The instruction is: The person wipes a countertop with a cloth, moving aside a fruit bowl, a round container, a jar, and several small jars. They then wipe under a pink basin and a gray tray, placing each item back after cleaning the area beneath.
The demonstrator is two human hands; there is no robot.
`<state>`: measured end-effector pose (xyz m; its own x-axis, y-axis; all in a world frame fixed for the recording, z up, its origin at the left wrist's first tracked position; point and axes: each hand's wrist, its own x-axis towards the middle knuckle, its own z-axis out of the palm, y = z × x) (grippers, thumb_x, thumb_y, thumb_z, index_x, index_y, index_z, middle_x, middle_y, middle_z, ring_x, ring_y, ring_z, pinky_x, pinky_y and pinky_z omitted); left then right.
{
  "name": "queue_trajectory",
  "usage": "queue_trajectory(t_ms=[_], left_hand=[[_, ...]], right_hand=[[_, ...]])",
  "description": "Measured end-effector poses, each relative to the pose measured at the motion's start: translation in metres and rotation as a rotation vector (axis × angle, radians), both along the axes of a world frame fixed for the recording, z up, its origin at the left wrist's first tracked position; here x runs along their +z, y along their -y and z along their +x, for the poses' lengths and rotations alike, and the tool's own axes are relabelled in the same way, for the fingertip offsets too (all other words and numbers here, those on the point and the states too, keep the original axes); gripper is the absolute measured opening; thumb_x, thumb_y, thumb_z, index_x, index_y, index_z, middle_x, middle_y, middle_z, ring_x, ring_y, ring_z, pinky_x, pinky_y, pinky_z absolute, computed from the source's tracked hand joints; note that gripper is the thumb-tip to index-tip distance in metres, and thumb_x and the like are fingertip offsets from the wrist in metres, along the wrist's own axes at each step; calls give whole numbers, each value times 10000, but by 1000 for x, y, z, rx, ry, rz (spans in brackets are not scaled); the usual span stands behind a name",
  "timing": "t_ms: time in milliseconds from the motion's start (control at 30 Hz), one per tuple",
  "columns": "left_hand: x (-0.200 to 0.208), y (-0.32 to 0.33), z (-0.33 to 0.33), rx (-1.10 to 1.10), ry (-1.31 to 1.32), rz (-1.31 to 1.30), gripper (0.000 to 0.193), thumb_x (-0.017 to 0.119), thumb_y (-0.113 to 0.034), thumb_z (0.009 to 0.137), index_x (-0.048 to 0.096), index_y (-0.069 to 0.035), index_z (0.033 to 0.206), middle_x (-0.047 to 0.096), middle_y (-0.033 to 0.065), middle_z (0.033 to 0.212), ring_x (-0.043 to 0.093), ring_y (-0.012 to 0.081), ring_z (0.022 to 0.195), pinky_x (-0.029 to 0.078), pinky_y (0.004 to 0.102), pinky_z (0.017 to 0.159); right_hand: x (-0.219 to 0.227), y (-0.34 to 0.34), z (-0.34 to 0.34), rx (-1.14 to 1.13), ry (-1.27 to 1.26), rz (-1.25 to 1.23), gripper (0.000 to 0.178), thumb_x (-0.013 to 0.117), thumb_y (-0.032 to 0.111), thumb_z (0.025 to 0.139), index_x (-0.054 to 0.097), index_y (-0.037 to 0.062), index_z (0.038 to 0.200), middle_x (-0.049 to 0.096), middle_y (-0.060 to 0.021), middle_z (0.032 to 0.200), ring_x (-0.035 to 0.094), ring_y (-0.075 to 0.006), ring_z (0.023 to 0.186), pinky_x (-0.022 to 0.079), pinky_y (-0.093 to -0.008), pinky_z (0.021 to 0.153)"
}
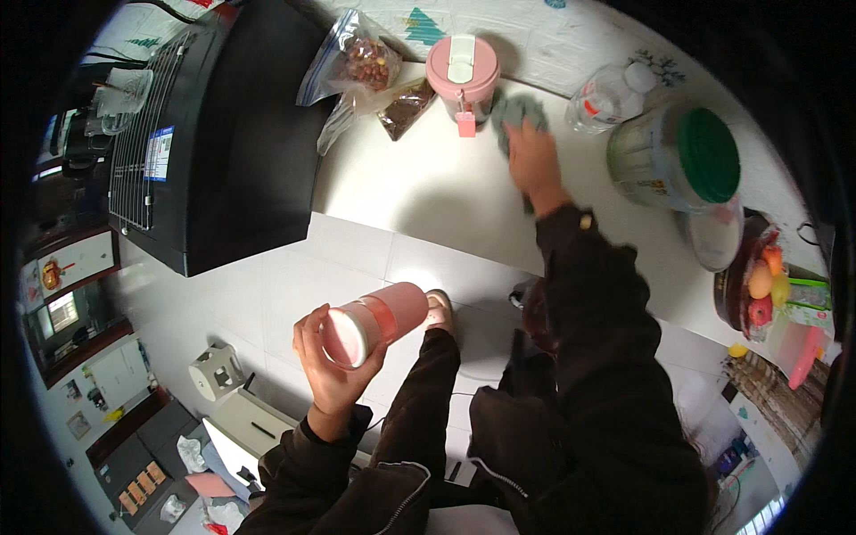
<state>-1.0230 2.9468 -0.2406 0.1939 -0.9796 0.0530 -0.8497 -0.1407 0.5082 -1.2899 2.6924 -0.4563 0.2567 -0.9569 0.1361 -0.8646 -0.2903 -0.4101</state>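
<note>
Pink tumbler: held in the air beyond the tabletop's front edge, above the floor, tilted; contents not visible.
Left hand: curled around the tumbler's white-rimmed end, thumb on one side, fingers on the other; presumably gripped there for firm one-handed support.
Grey-green cloth: bunched on the white tabletop near its back edge, just right of the lidded cup.
Right hand: laid over the cloth, fingers close together; blur hides whether they pinch it. Arm reaches across the front edge, probably because the cloth lies so far back.
Lidded cup: pink top, pale flap, hanging tag; upright near back edge, contents unclear.
Zip bag: reddish-brown pieces inside; back left corner, beside the black appliance.
Small packet: dark brown filling.
Clear bottle: near back edge; fill uncertain.
Green-lidded jar: toward right end; contents indistinct.
Fruit bowl: right end; red, orange, yellow fruit.
</note>
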Motion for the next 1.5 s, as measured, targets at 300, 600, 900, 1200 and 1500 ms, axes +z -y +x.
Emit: queue_trajectory(t_ms=[300, 600, 900, 1200, 1500], left_hand=[[38, 53, -16, -71, -187, -152, 778, 860, -143, 512, 471, -20, 1174, 500, 142, 1034, 515, 294, 957, 440, 369, 823], [17, 145, -88, -311, -162, -350, 734, 851, -207, 553, 502, -6, 1166, 528, 157, 1045, 519, 321, 940, 474, 379, 793], [-50, 267, -187, -301, -34, -341, 770, 833, -299, 607, 477, -29, 1234, 472, 264, 1088, 551, 396, 949, 505, 407, 808], [-72, 301, -211, -319, -42, -109, 883, 841, -351, 618, 410, -20, 1314, 393, 267, 1229, 467, 403, 1137, 465, 384, 921], [-25, 296, -123, -353, 279, 46, 948, 875, -350, 532, 399, -135, 1323, 436, 229, 1201, 499, 409, 1087, 463, 437, 894]], right_hand=[[24, -68, -19, 116, -173, 106, 229, 517, 108, 819, 597, 11, 1010, 512, -193, 1206, 546, -361, 938, 416, -496, 841], [5, -93, 15, 144, 249, -2, 267, 519, 113, 794, 624, 48, 1030, 593, -156, 1103, 560, -342, 940, 406, -450, 874], [10, -184, -28, 155, 169, -12, 204, 536, 143, 831, 645, 61, 983, 579, -146, 1167, 535, -333, 1030, 368, -461, 972], [6, -188, -26, 132, 191, -55, 180, 556, 171, 842, 651, 74, 960, 593, -122, 1178, 558, -320, 991, 376, -442, 966], [12, -181, -16, 29, 177, 70, 235, 521, 168, 870, 636, 46, 1033, 548, -183, 1222, 544, -354, 1010, 353, -466, 988]])
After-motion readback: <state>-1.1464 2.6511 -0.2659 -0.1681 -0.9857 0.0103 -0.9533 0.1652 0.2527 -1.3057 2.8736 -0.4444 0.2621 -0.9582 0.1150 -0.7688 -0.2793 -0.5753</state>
